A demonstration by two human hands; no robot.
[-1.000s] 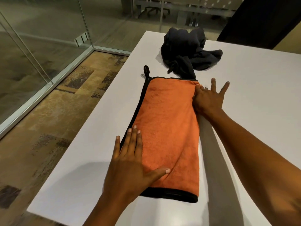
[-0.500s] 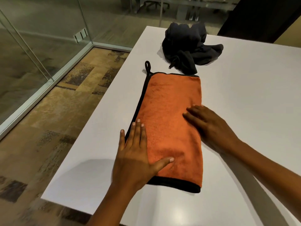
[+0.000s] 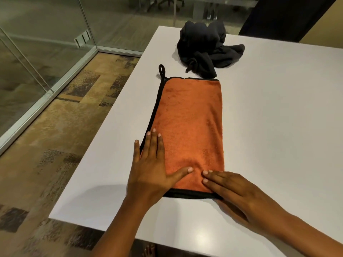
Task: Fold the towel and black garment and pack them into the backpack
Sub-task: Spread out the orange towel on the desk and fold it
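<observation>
Folded orange microfibre towel with black binding flat on the white rectangular bench, lengthwise away from the person, near the bench's left edge. Thin black hanging loop at the towel's far left corner. Crumpled black fabric garment just behind the towel's far end, touching its far right corner. Left hand flat on the towel's near left part, right hand on its near right corner. Patterned carpet floor and glass wall left of the bench.

White table carries folded orange towel and, seemingly crumpled, black garment.
</observation>
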